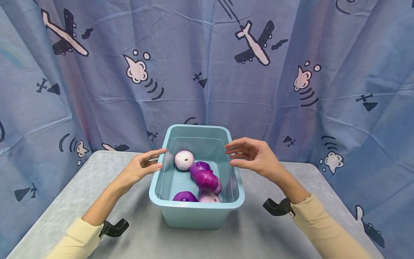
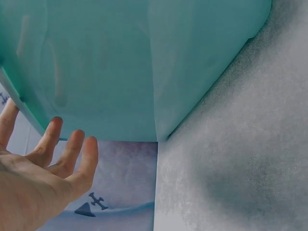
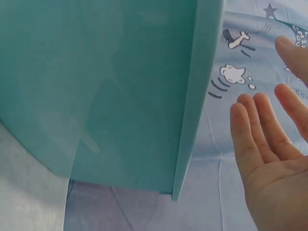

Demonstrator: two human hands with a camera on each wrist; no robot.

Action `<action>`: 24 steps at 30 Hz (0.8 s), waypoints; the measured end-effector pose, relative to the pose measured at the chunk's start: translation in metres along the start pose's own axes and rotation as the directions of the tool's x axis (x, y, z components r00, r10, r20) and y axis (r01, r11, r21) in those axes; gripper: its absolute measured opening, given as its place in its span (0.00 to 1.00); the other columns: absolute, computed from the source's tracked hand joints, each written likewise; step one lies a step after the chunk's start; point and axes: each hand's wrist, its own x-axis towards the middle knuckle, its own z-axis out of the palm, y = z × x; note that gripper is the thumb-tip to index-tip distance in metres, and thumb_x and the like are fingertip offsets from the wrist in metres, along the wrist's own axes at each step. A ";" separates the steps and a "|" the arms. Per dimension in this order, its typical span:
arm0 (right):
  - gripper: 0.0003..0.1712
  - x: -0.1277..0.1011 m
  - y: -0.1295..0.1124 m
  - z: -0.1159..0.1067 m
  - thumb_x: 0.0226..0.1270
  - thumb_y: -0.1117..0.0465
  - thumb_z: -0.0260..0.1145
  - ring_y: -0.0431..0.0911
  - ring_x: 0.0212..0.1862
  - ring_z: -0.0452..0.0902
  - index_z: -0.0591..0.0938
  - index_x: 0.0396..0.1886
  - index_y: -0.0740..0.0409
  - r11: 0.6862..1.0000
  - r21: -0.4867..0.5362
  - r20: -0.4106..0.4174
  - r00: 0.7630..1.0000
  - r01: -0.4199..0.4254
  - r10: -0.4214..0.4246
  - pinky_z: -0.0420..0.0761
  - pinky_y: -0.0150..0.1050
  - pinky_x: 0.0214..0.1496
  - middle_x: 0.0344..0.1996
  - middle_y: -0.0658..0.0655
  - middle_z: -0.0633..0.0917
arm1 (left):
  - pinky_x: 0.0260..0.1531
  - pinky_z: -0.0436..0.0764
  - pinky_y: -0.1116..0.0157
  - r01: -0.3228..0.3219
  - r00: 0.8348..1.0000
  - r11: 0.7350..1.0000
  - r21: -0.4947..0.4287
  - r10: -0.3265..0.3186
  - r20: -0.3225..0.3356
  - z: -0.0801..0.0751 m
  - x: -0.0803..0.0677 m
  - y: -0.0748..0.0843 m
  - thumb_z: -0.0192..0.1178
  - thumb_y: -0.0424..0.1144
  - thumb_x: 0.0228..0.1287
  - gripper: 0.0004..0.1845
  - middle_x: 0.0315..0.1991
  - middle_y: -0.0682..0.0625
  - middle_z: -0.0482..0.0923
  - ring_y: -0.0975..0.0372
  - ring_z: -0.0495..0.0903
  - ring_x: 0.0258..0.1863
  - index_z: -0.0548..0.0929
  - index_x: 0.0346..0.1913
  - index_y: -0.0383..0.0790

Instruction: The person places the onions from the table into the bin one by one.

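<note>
A light blue plastic bin point(image 1: 200, 216) stands on the table with several onions in its bottom. One pale onion point(image 1: 184, 160) lies apart toward the left wall; a glossy purple onion point(image 1: 206, 180) rests against others in the middle. Another purple onion point(image 1: 185, 196) and a pale pink onion point(image 1: 209, 198) are partly hidden by the front rim. My left hand point(image 1: 139, 168) is at the left rim, fingers loosely bent; whether the fingertips touch it, I cannot tell. Beside the right rim is my right hand point(image 1: 253, 158), and the right wrist view shows its fingers point(image 3: 248, 139) apart from the bin.
The grey table point(image 1: 129, 230) extends around the bin on both sides and in front. Behind it hangs a blue curtain point(image 1: 207, 72) printed with planes and clouds. A black strap mount point(image 1: 114, 228) sits at the left wrist, and another mount point(image 1: 277, 207) at the right.
</note>
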 end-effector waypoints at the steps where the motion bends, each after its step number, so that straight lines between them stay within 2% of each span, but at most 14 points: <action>1: 0.25 -0.003 0.000 -0.002 0.61 0.75 0.74 0.64 0.56 0.79 0.80 0.58 0.67 1.000 -0.006 -0.012 1.000 -0.005 0.005 0.80 0.50 0.55 0.54 0.66 0.82 | 0.61 0.71 0.47 0.000 1.000 1.000 0.001 0.000 0.000 0.000 0.000 0.000 0.66 0.40 0.71 0.30 0.70 0.41 0.69 0.48 0.72 0.66 0.73 0.73 0.45; 4: 0.22 -0.011 0.002 -0.007 0.62 0.74 0.73 0.65 0.53 0.80 0.81 0.56 0.68 0.999 -0.025 -0.054 0.998 -0.022 0.021 0.82 0.48 0.53 0.52 0.69 0.82 | 0.62 0.70 0.46 0.002 1.000 1.000 0.009 -0.002 -0.001 0.000 -0.001 0.001 0.66 0.41 0.71 0.30 0.71 0.42 0.69 0.47 0.71 0.67 0.73 0.73 0.46; 9: 0.17 -0.027 0.009 -0.019 0.66 0.72 0.71 0.55 0.50 0.84 0.82 0.54 0.67 0.995 -0.075 -0.139 0.989 -0.062 0.051 0.83 0.46 0.51 0.49 0.67 0.84 | 0.63 0.69 0.44 0.005 1.000 0.999 0.037 -0.005 -0.014 0.000 -0.002 0.002 0.66 0.41 0.71 0.30 0.71 0.43 0.69 0.46 0.70 0.67 0.73 0.73 0.47; 18: 0.13 -0.070 0.040 -0.038 0.74 0.67 0.66 0.48 0.46 0.85 0.82 0.54 0.67 0.971 -0.151 -0.292 0.947 -0.184 0.134 0.83 0.39 0.49 0.47 0.62 0.85 | 0.64 0.67 0.42 0.002 1.000 0.997 0.080 -0.001 -0.010 0.001 -0.004 0.001 0.64 0.44 0.73 0.29 0.73 0.45 0.66 0.46 0.67 0.69 0.73 0.74 0.50; 22: 0.14 -0.084 0.058 -0.047 0.77 0.64 0.64 0.45 0.47 0.85 0.81 0.56 0.66 0.947 -0.212 -0.327 0.931 -0.243 0.165 0.83 0.36 0.49 0.48 0.61 0.85 | 0.64 0.67 0.43 -0.016 1.000 0.997 0.080 0.016 -0.007 0.001 -0.005 0.001 0.61 0.43 0.75 0.28 0.74 0.45 0.64 0.46 0.68 0.69 0.71 0.75 0.50; 24: 0.15 -0.089 0.069 -0.052 0.78 0.61 0.63 0.46 0.48 0.84 0.82 0.56 0.65 0.913 -0.305 -0.346 0.925 -0.271 0.159 0.83 0.36 0.49 0.49 0.61 0.85 | 0.63 0.68 0.42 -0.028 1.000 0.998 0.048 0.027 0.015 0.002 -0.006 0.001 0.54 0.44 0.80 0.28 0.75 0.42 0.61 0.45 0.67 0.69 0.65 0.78 0.50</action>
